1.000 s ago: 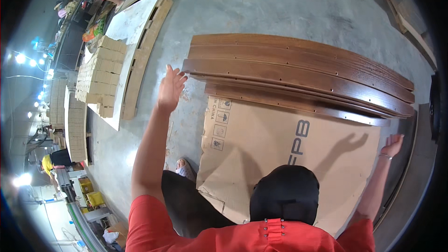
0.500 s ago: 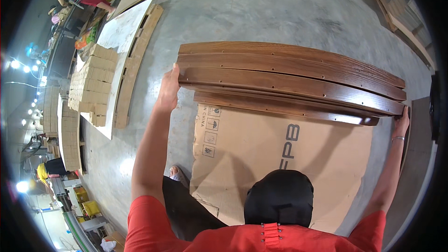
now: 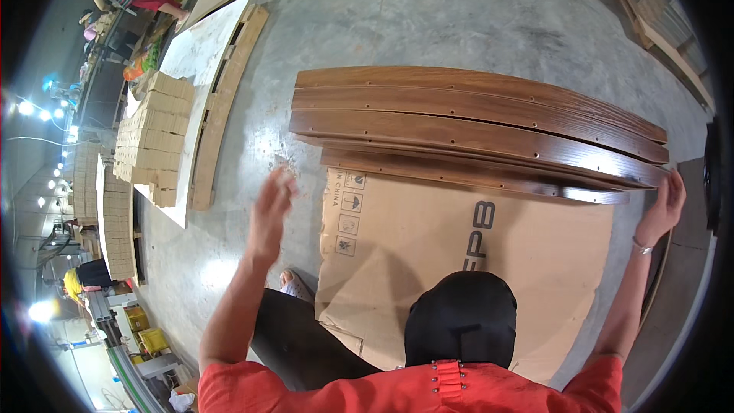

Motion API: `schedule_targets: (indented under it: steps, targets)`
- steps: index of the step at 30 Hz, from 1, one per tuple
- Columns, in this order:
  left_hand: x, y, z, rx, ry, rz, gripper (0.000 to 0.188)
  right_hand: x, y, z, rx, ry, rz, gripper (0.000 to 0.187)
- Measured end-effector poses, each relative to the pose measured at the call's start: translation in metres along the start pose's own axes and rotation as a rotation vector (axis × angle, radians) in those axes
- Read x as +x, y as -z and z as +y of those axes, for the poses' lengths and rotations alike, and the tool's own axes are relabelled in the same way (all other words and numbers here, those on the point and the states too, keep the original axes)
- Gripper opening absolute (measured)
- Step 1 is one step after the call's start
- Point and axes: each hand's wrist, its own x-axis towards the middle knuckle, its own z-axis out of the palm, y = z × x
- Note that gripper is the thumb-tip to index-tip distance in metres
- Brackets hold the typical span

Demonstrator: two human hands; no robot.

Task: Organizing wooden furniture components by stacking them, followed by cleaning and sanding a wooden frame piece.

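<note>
nearest, a black cap (image 3: 461,321) and a red shirt (image 3: 527,390) border the work area. beyond them lies a flat cardboard sheet (image 3: 550,260). the left hand (image 3: 271,214) is to the left of the sheet, apart from the boards and blurred; whether its fingers are apart or together cannot be told. the right hand (image 3: 664,210), with a bracelet (image 3: 642,248) at the wrist, is at the right end of the brown boards (image 3: 451,132); whether its fingers are clamped on that end cannot be told. the boards lie side by side along the far edge of the sheet, their left ends staggered. for good handling, brace the right end, support the left end before applying pressure, and press evenly so that no board skews or scuffs its neighbour. farther off to the left, a wooden pallet (image 3: 222,115) and stacked pale blocks (image 3: 157,126) stand on the concrete floor (image 3: 428,15).
</note>
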Motion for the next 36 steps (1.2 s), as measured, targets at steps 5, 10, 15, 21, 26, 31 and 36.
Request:
schedule_targets:
  steps: [5,10,15,21,26,31,36]
  targets:
    - [-0.060,0.009,-0.033,0.169,0.018,-0.436,0.059,-0.082,-0.141,-0.197,0.255,0.311,-0.596,0.028]
    - [-0.088,0.023,-0.053,0.906,-0.550,-0.799,0.050,-0.149,-0.237,-0.308,0.315,0.588,-1.117,0.024]
    - [-0.110,0.070,-0.051,0.740,-0.412,-1.138,0.051,-0.228,-0.251,-0.361,0.168,0.473,-1.751,0.021]
    - [-0.110,0.121,-0.069,0.553,-0.240,-0.799,0.048,-0.305,-0.208,-0.439,0.023,0.342,-2.173,0.023]
    - [-0.135,0.134,-0.109,0.415,-0.114,-0.714,0.048,-0.324,-0.201,-0.538,-0.118,0.420,-2.328,0.023]
    - [-0.176,0.129,-0.128,0.340,0.179,-0.509,0.046,-0.322,-0.201,-0.618,-0.238,0.329,-2.157,0.024]
    - [-0.224,0.150,-0.100,-0.701,0.794,-0.399,0.051,-0.333,-0.198,-0.688,-0.180,0.351,-2.152,0.031]
